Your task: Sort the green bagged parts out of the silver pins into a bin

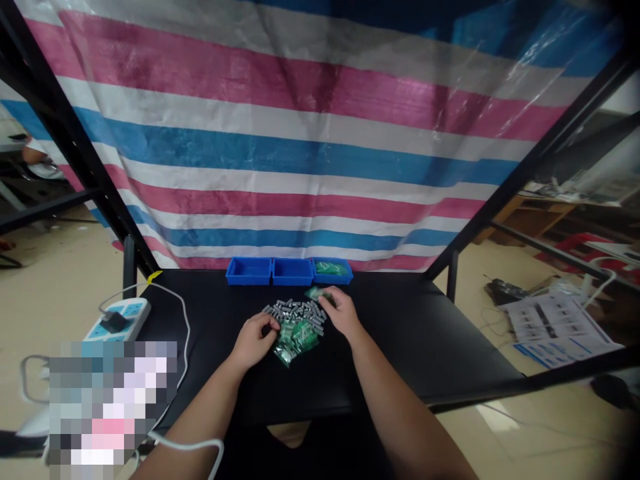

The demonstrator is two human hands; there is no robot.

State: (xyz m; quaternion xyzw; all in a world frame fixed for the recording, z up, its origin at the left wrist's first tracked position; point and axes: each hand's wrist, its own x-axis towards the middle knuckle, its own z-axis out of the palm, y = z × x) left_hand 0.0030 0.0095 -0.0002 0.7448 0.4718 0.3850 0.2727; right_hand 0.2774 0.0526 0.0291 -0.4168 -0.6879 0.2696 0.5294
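Note:
My right hand pinches a small green plastic packet just in front of the right-hand blue bin. My left hand is closed, its fingers curled at the left edge of a heap of green plastic packets. Whatever those fingers hold, if anything, I cannot make out. Behind the heap, several short silver metal cylinders lie loose on the black table between my hands. More green packets lie inside the right-hand bin.
Two more blue bins, the left and the middle, stand beside it at the table's back edge. A power strip with a white cable lies at the left. Striped sheeting hangs behind the black table.

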